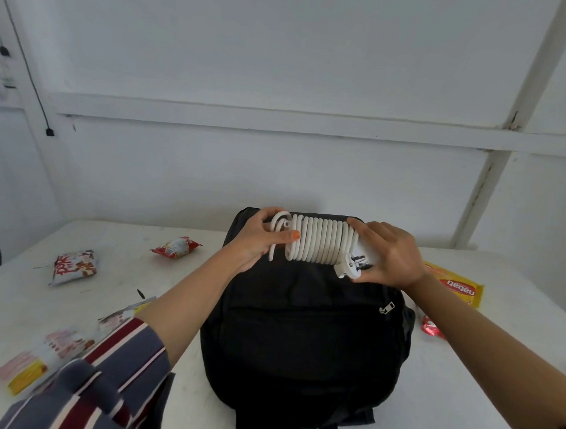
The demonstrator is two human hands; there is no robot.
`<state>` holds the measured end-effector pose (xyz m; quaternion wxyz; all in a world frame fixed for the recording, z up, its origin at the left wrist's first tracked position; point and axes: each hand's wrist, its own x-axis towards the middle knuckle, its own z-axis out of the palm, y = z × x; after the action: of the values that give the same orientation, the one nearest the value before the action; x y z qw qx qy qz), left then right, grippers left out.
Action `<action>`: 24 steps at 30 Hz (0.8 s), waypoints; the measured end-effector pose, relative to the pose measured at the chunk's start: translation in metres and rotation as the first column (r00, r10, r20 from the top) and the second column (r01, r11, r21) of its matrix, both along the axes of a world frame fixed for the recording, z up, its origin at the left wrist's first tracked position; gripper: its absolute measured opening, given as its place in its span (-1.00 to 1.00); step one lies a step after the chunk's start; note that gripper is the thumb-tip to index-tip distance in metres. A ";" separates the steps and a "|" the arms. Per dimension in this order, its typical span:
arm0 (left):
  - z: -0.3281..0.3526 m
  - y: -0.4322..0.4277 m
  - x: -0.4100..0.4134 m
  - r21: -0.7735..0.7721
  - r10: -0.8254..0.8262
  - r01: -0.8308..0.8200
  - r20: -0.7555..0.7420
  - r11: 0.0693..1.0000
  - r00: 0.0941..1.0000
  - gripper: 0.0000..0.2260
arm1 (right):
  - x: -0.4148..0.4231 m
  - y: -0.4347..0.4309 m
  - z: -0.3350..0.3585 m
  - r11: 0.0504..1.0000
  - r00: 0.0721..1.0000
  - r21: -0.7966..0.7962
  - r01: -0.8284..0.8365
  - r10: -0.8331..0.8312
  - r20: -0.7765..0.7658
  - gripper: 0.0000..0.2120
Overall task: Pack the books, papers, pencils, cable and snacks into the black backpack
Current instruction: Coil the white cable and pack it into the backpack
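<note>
White table [464, 377] by white wall holds black backpack [303, 333]; both hands grip coiled cable [316, 240]

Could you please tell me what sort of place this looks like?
Probably a plain indoor workroom: a white-painted wall with white crossbeams, a bare white table, and a black cable hanging down the wall.

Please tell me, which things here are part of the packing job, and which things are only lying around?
Part of the job:
- backpack
- white cable, held by left hand and right hand
- red snack
- white snack
- yellow packet
- red wrapper
- packets at near left

Only lying around:
- black wall cable
- table
</note>
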<state>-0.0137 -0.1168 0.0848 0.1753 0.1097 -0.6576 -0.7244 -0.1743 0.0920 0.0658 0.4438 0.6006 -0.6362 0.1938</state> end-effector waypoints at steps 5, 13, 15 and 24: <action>0.003 0.001 0.000 -0.049 -0.040 0.041 0.032 0.998 0.999 -0.53 | -0.003 0.001 0.002 0.999 0.998 -0.033 -0.035 0.033 -0.050 -0.27; 0.015 0.006 -0.009 -0.104 -0.031 0.036 0.051 0.994 0.998 -0.53 | -0.005 -0.001 -0.005 0.995 0.999 -0.090 0.034 -0.030 0.044 -0.31; 0.013 0.002 -0.007 -0.107 -0.040 0.047 0.070 0.993 0.997 -0.54 | -0.005 0.000 -0.006 0.995 0.999 -0.092 0.035 -0.032 0.036 -0.31; 0.000 0.000 0.003 0.058 -0.052 0.049 0.041 0.997 0.998 -0.57 | 0.001 -0.001 -0.005 0.999 1.000 -0.054 0.005 -0.006 -0.017 -0.28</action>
<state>-0.0106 -0.1173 0.0846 0.1395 0.1136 -0.6428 -0.7446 -0.1735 0.0913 0.0604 0.4657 0.5883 -0.6286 0.2047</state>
